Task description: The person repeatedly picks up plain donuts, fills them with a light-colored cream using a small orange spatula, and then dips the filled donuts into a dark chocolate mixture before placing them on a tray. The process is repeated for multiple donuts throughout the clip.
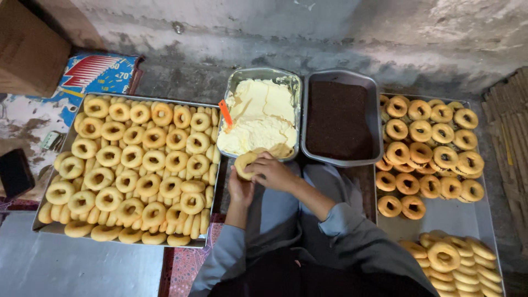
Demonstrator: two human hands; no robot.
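My left hand (240, 190) holds a pale ring doughnut (244, 163) from below, just in front of the cream pan. My right hand (273, 171) lies over the doughnut's right side, fingers curled on it. The metal pan of pale yellow cream (263, 115) sits directly beyond my hands, with an orange-handled spreader (225, 113) stuck in its left side. Right of it stands a pan of dark brown sprinkles (339, 118).
A large tray (44, 217) packed with several plain doughnuts (135, 168) fills the left. Another tray (467, 214) at right carries browner doughnuts (429, 148) and a stacked pile (456, 264). A cardboard box (27, 44) and a dark phone (14, 173) lie far left.
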